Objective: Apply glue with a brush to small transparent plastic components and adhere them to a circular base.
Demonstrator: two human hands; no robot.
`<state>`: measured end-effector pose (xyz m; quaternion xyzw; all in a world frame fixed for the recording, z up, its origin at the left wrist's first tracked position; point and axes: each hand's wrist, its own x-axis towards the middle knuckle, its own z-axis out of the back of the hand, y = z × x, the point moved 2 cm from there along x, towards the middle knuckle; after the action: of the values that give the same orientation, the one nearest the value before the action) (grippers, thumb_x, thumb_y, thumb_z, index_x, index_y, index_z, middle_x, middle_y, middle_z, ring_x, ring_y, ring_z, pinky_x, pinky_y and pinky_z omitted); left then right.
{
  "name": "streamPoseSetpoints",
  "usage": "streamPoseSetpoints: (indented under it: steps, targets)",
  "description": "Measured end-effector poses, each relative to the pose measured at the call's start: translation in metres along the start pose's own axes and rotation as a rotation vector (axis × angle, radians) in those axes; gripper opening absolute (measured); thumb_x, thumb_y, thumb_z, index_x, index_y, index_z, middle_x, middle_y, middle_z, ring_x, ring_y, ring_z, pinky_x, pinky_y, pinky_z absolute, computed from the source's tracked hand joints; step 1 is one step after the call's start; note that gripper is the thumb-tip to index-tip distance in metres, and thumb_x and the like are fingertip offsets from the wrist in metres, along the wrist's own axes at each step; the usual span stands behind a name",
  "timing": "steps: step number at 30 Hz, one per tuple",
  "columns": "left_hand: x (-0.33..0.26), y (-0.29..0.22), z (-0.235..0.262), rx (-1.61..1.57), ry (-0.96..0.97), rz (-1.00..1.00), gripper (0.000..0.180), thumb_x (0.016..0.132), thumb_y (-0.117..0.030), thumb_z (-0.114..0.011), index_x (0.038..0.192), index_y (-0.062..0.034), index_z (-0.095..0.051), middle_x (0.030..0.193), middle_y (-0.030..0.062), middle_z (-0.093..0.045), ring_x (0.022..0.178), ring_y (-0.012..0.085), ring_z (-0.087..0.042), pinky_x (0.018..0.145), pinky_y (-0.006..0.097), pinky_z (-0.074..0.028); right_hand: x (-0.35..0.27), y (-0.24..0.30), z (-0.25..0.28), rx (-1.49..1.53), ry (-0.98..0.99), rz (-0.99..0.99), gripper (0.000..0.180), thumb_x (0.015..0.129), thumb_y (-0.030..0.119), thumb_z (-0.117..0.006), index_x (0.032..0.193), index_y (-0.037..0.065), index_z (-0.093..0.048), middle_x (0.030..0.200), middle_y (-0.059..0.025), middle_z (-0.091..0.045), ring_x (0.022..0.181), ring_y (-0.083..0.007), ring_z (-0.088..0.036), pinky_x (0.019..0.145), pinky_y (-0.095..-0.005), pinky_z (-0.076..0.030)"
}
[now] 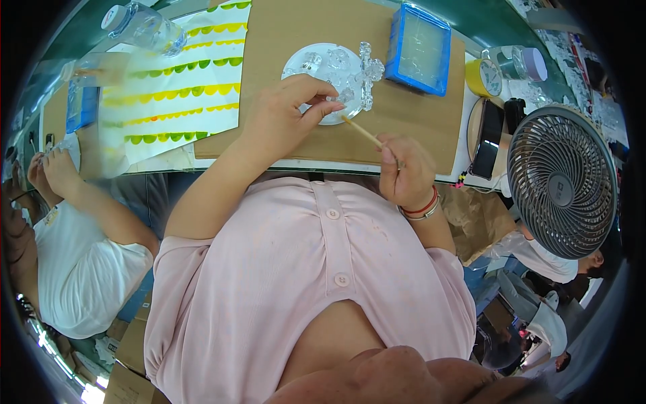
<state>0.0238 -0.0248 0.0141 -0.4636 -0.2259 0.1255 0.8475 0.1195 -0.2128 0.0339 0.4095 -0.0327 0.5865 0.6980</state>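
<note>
While a brown cardboard sheet (410, 131) covers much of the counter (488, 30), a blue tray (442, 74) sits at its far right, and a white dish (294, 62) of clear pieces (311, 62) lies before the person. Over the dish's near edge, the left hand (286, 111) has thumb and forefinger almost meeting; the right hand (407, 168) is closed around a thin stick (363, 130), its tip just beside the left fingertips. Good work here probably means bracing the left hand, gripping the stick lightly and making small, gentle touches, clear of the loose pieces. Whether the left fingers pinch something tiny cannot be told; the left hand hides part of the dish, transparent outlines blur together, and the stick's rear end disappears into the right hand.
</note>
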Motion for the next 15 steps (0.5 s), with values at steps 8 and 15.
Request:
streamPoseSetpoints:
  steps: [8, 15]
  targets:
    - [-0.002, -0.003, -0.001, 0.062, -0.012, -0.027, 0.016, 0.076, -0.010, -0.076, 0.088, -0.0033, -0.068, 0.083, 0.0066, -0.068, 0.071, 0.0173, -0.066, 0.063, 0.027, -0.051, -0.002, -0.004, -0.001, 0.043, 0.000, 0.000, 0.001, 0.090, 0.000, -0.051, 0.089, -0.001, -0.052, 0.080, -0.0159, -0.066, 0.065, -0.0261, -0.065, 0.059, -0.0321, -0.051]
    - [0.000, -0.006, 0.003, 0.048, -0.038, -0.054, 0.013, 0.076, -0.010, -0.075, 0.085, -0.0055, -0.067, 0.081, 0.0049, -0.066, 0.069, 0.0175, -0.063, 0.061, 0.028, -0.049, 0.009, -0.036, 0.013, -0.107, -0.166, -0.204, 0.012, 0.095, 0.005, -0.048, 0.099, -0.003, -0.055, 0.079, -0.0142, -0.067, 0.068, -0.0196, -0.066, 0.062, -0.0293, -0.052]
